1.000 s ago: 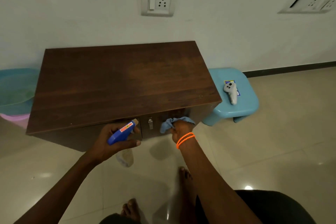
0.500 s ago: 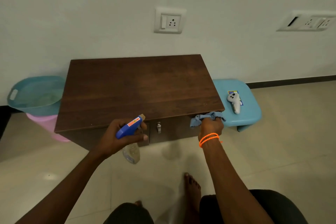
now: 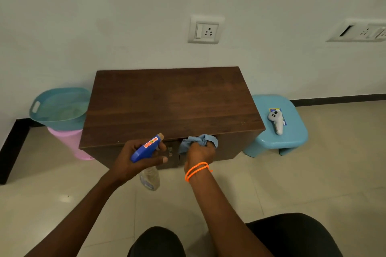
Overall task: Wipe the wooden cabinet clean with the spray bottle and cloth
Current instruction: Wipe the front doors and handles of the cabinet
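Note:
A low dark wooden cabinet (image 3: 171, 102) stands against the white wall, its top bare. My left hand (image 3: 133, 160) grips a spray bottle (image 3: 147, 148) with a blue trigger head and a clear body hanging below, held in front of the cabinet's front face. My right hand (image 3: 199, 153), with orange bands on the wrist, holds a bunched light blue cloth (image 3: 200, 142) against the upper front of the cabinet, just under the top's edge. A small metal handle (image 3: 170, 151) shows between my hands.
A blue plastic stool (image 3: 292, 140) stands right of the cabinet with a white controller (image 3: 276, 121) on it. A teal tub (image 3: 58, 108) sits on a pink bucket (image 3: 69, 142) to the left. Glossy tiled floor lies in front; my knees are at the bottom.
My view has pulled back and up, so the cabinet looks smaller. My right hand swept the cloth rightward along the cabinet front, then back toward the middle. The left hand kept the bottle.

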